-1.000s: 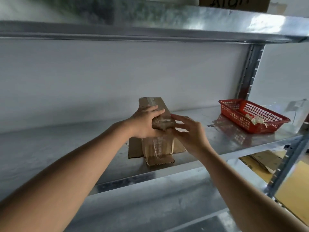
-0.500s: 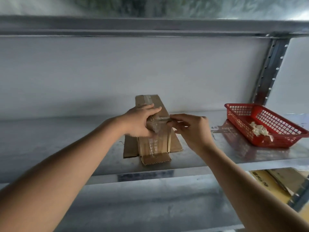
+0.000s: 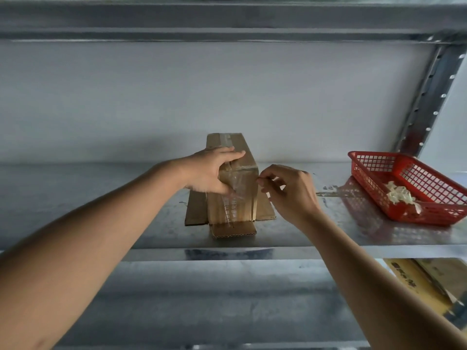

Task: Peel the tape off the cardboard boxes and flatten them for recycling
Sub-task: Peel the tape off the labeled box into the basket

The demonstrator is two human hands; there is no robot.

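Gripping the cardboard box (image 3: 236, 173) with my left hand (image 3: 208, 173), I have my fingers laid over its top and my thumb curled against its near face, holding it upright on the metal shelf (image 3: 113, 198). The box's bottom flaps splay flat on the shelf around its base. Clear tape (image 3: 233, 195) runs down the near face of the box. My right hand (image 3: 290, 190) sits just right of the box's upper corner, thumb and forefinger pinched together at the box's edge; whether a tape end sits between them I cannot tell. Half a second ago that pinch was over the middle of the box's top edge, touching my left hand; now it has drawn off to the right. Well right of the box stands a red basket (image 3: 374, 165) holding crumpled tape scraps (image 3: 399, 194).
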